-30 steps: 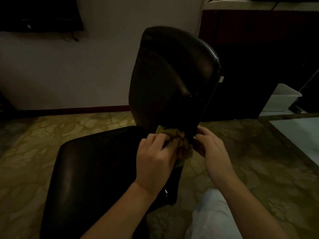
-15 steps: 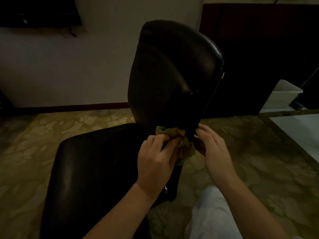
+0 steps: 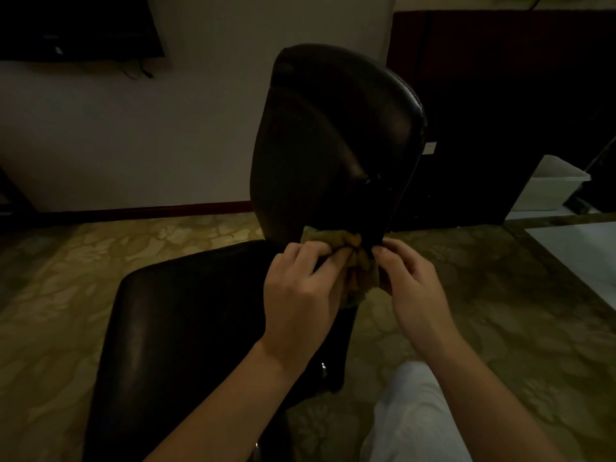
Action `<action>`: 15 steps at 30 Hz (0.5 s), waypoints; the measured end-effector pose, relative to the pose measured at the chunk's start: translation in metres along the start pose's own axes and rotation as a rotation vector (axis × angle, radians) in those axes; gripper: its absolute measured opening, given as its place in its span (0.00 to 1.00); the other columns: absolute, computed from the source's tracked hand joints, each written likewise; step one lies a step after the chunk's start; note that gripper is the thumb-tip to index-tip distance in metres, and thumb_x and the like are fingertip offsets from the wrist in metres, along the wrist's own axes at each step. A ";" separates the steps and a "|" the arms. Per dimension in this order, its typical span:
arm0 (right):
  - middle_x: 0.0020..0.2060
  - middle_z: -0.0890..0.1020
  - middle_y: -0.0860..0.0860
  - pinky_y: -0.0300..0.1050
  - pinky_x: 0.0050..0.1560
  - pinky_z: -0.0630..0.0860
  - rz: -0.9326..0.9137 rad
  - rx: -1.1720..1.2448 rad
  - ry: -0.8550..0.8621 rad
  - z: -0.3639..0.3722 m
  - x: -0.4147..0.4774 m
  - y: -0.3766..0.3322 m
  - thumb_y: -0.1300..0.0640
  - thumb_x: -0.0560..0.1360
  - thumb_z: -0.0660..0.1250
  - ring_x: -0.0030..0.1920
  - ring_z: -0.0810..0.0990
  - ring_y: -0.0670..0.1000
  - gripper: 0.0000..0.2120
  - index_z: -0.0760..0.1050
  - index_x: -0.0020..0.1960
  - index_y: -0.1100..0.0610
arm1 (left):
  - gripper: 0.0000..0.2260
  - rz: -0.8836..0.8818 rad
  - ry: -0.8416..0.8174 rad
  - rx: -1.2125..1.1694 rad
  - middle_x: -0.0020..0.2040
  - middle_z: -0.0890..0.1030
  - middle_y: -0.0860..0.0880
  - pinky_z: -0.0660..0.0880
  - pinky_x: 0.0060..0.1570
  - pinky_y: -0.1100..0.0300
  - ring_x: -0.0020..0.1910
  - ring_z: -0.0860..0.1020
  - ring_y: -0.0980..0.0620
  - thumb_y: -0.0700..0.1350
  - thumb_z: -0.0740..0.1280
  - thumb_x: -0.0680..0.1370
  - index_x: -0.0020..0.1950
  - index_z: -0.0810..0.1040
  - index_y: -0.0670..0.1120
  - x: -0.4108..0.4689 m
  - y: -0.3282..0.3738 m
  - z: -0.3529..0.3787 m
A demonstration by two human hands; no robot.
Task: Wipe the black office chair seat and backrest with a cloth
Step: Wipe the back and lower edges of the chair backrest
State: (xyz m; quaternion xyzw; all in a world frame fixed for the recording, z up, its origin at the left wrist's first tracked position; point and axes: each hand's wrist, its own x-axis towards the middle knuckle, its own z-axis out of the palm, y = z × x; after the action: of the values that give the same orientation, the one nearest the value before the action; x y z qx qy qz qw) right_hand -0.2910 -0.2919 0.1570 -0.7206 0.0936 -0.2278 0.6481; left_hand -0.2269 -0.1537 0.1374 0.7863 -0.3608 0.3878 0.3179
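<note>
The black office chair stands sideways in front of me, its backrest (image 3: 333, 138) upright at the centre and its seat (image 3: 186, 328) stretching to the lower left. A crumpled yellow-green cloth (image 3: 336, 240) is bunched at the bottom of the backrest, where it meets the seat. My left hand (image 3: 303, 301) grips the cloth with curled fingers. My right hand (image 3: 413, 288) pinches the cloth's right part from the other side, fingertips against the backrest's lower edge. Part of the cloth hangs down between both hands.
Patterned carpet (image 3: 483, 295) surrounds the chair. A dark wooden cabinet (image 3: 516, 111) stands behind right, with a white plastic bin (image 3: 553, 185) beside it. A white surface (image 3: 580, 255) lies at the right edge. My light trouser leg (image 3: 410, 415) is below the right arm.
Both hands have kept hold of the cloth at the base of the backrest; they shifted only slightly, and the camera tilted a little.
</note>
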 end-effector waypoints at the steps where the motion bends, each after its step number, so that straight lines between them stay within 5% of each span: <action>1: 0.49 0.84 0.45 0.47 0.54 0.78 0.000 -0.002 0.000 0.000 0.000 -0.001 0.46 0.78 0.65 0.53 0.82 0.45 0.12 0.80 0.58 0.48 | 0.10 -0.003 0.009 -0.005 0.48 0.81 0.47 0.74 0.41 0.53 0.45 0.77 0.49 0.47 0.67 0.80 0.54 0.84 0.44 0.002 0.001 0.000; 5: 0.46 0.85 0.44 0.42 0.49 0.77 -0.014 -0.015 0.006 -0.001 0.000 -0.003 0.41 0.73 0.64 0.49 0.83 0.43 0.19 0.80 0.57 0.50 | 0.09 -0.022 0.016 -0.032 0.49 0.81 0.46 0.76 0.42 0.52 0.45 0.78 0.49 0.46 0.68 0.79 0.55 0.84 0.43 -0.008 0.000 0.007; 15: 0.49 0.85 0.44 0.53 0.57 0.80 -0.026 -0.064 0.028 0.002 -0.002 -0.002 0.39 0.74 0.63 0.52 0.83 0.44 0.18 0.79 0.58 0.48 | 0.05 0.019 -0.082 0.020 0.45 0.81 0.48 0.72 0.33 0.52 0.37 0.73 0.48 0.44 0.69 0.78 0.50 0.85 0.46 -0.056 -0.017 0.021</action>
State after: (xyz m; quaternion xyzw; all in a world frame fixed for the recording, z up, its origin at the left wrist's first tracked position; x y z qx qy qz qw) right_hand -0.2923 -0.2893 0.1579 -0.7389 0.1003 -0.2433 0.6203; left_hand -0.2294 -0.1430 0.0766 0.8014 -0.3768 0.3619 0.2913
